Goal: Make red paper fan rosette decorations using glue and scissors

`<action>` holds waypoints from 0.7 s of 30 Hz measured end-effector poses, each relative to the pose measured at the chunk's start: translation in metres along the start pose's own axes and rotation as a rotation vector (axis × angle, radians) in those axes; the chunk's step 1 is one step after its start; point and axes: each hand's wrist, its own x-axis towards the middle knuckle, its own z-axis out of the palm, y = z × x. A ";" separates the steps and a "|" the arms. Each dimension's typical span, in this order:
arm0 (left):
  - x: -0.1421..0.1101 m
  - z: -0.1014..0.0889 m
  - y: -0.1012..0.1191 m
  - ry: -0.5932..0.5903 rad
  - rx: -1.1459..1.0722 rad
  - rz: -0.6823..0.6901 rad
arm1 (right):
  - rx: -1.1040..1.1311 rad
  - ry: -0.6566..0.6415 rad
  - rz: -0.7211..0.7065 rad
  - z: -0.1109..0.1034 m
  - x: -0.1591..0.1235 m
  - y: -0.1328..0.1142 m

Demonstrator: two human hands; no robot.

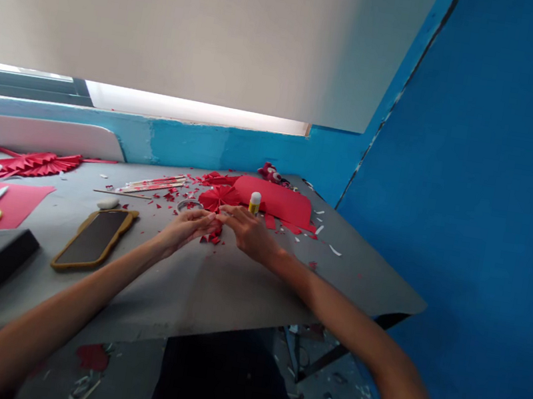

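The left hand (185,230) and the right hand (251,234) reach toward each other across a grey tabletop (213,282), their fingertips (219,217) meeting at the centre of the work area. Both sets of fingers are curved inward, not clenched into fists; whether they grasp a small piece between them cannot be determined from this view. A cluster of small red paper scraps (212,237) lies directly below the fingertips, on the side nearer the person. A round, red pleated-paper rosette (219,197) lies just beyond the fingertips, about equally near both hands; being round, it has no long axis. Only scattered red paper bits occupy the gap. Directly behind the right hand stands a white-capped glue stick with a yellow label (254,202), before a flat red paper sheet (274,199). A narrow silver-rimmed ring (189,206) lies just beyond the left hand, and a smartphone in a mustard-yellow case (93,238) lies well to the left.
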 end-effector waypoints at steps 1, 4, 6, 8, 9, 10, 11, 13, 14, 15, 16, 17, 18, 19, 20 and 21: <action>-0.001 0.000 0.000 0.002 0.009 -0.012 | 0.105 0.050 0.090 0.002 0.000 -0.001; -0.002 -0.003 -0.001 -0.003 0.055 -0.025 | 0.369 0.140 0.338 0.007 0.001 -0.006; -0.001 -0.005 -0.004 -0.023 0.077 -0.013 | 0.456 0.095 0.403 0.010 0.002 -0.010; 0.000 -0.006 -0.008 -0.041 0.085 0.001 | 0.510 0.019 0.397 0.014 0.002 -0.014; 0.001 -0.006 -0.010 -0.045 0.093 0.010 | 0.531 -0.008 0.394 0.016 0.002 -0.016; 0.001 -0.005 -0.011 -0.047 0.105 0.020 | 0.548 -0.019 0.403 0.019 0.002 -0.017; 0.001 -0.004 -0.012 -0.050 0.124 0.030 | 0.565 -0.022 0.423 0.021 0.002 -0.018; 0.000 -0.001 -0.011 -0.063 0.188 0.058 | 0.594 0.001 0.481 0.024 0.001 -0.018; -0.001 0.002 -0.011 -0.071 0.233 0.077 | 0.616 0.020 0.509 0.025 0.001 -0.017; -0.003 0.004 -0.010 -0.080 0.282 0.100 | 0.645 0.038 0.529 0.025 0.001 -0.016; -0.004 0.006 -0.009 -0.094 0.331 0.126 | 0.678 0.053 0.542 0.025 0.001 -0.014; -0.005 0.008 -0.008 -0.109 0.376 0.154 | 0.707 0.066 0.553 0.024 0.001 -0.013; -0.006 0.010 -0.007 -0.124 0.412 0.177 | 0.722 0.077 0.563 0.023 0.002 -0.012; -0.007 0.011 -0.006 -0.135 0.442 0.195 | 0.722 0.085 0.569 0.022 0.002 -0.012; -0.008 0.012 -0.006 -0.137 0.466 0.207 | 0.706 0.085 0.570 0.021 0.002 -0.011; -0.008 0.012 -0.006 -0.132 0.485 0.217 | 0.679 0.080 0.567 0.019 0.003 -0.011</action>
